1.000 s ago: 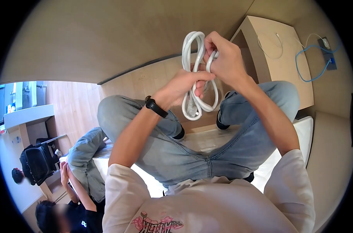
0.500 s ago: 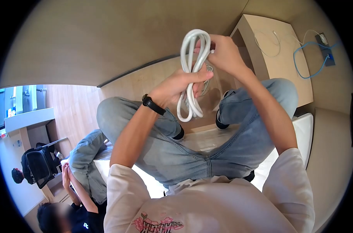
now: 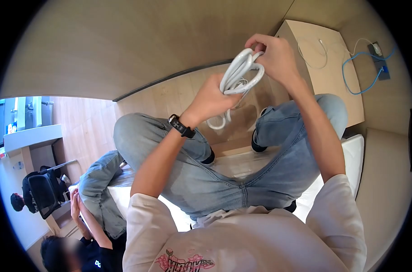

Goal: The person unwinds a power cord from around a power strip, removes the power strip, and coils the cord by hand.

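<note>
My left hand (image 3: 213, 99), with a black band on its wrist, is wrapped round a looped white cable (image 3: 237, 68) in front of my knees. The loops rise above its fingers, and one smaller loop hangs below them. My right hand (image 3: 274, 56) pinches a part of the same cable at the upper right of the bundle. Its fingertips are bent round the cable and partly hidden. A thinner white cord (image 3: 240, 85) shows behind the loops, near the left hand's fingers.
A wooden cabinet (image 3: 335, 77) stands at the right, with a thin white cable on top. A blue cable (image 3: 344, 75) runs to a wall socket (image 3: 381, 63). Another person (image 3: 92, 245) sits at the lower left, near a black chair (image 3: 43, 192).
The bundle has tilted to the right and its top loops have come lower. My left hand has turned with its back upward. My right hand has shifted a little to the right.
</note>
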`<control>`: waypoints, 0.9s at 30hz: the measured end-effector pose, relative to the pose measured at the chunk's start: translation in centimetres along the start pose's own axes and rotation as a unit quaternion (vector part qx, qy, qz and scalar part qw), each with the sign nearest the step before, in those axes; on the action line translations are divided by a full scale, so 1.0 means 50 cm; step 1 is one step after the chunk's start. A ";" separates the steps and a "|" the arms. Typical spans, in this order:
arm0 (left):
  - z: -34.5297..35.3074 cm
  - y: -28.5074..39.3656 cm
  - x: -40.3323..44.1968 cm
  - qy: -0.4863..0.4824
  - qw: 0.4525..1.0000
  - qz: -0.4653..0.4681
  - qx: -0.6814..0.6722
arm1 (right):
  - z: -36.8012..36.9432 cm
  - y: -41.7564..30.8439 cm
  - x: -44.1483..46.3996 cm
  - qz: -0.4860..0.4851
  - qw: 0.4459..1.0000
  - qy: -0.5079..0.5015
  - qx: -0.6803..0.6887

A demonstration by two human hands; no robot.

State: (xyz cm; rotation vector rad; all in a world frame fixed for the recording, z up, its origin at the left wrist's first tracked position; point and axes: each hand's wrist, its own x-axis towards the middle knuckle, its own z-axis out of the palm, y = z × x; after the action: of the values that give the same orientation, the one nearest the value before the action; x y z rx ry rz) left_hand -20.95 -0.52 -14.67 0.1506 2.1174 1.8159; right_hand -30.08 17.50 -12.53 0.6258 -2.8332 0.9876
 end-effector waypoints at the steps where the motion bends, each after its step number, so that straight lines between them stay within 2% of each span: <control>1: -0.001 -0.011 0.005 0.038 0.997 0.044 0.044 | 0.001 0.000 0.000 -0.002 1.000 -0.001 -0.002; 2: -0.002 -0.022 0.010 0.039 0.997 0.045 0.043 | 0.004 0.001 -0.002 -0.006 1.000 -0.016 -0.004; 4: -0.005 -0.042 0.021 0.080 0.985 0.075 0.134 | 0.009 0.003 -0.004 -0.013 0.999 -0.030 -0.008; 7: -0.002 -0.034 0.023 0.110 0.980 0.083 0.142 | 0.007 -0.004 -0.010 -0.018 0.995 -0.092 -0.019; 10: -0.005 -0.028 0.022 0.121 0.972 0.094 0.180 | 0.004 -0.003 -0.014 -0.037 0.993 -0.111 -0.009; 17: -0.037 0.068 -0.023 0.156 0.958 0.127 0.204 | -0.043 -0.042 -0.041 -0.015 0.992 -0.092 0.081; 19: -0.043 0.091 -0.073 0.136 0.958 0.148 0.206 | -0.067 -0.051 -0.085 -0.051 0.985 0.012 0.165; 21: -0.044 0.106 -0.162 0.141 0.936 0.202 0.253 | -0.100 -0.051 -0.154 -0.009 0.976 0.072 0.204; 23: -0.036 0.146 -0.266 0.070 0.956 0.116 0.260 | -0.137 -0.031 -0.246 0.013 0.977 0.146 0.154; 25: -0.030 0.151 -0.376 0.025 0.917 0.160 0.364 | -0.163 0.005 -0.339 0.015 0.963 0.207 0.171; 27: -0.006 0.154 -0.467 -0.042 0.918 0.138 0.369 | -0.183 0.039 -0.433 0.076 0.956 0.228 0.167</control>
State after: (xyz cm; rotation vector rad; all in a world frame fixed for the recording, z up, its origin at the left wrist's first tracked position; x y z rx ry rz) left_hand -0.32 -6.51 -2.68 0.7258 2.7089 0.9969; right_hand -11.65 32.10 -10.83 0.1618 -2.3514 1.4381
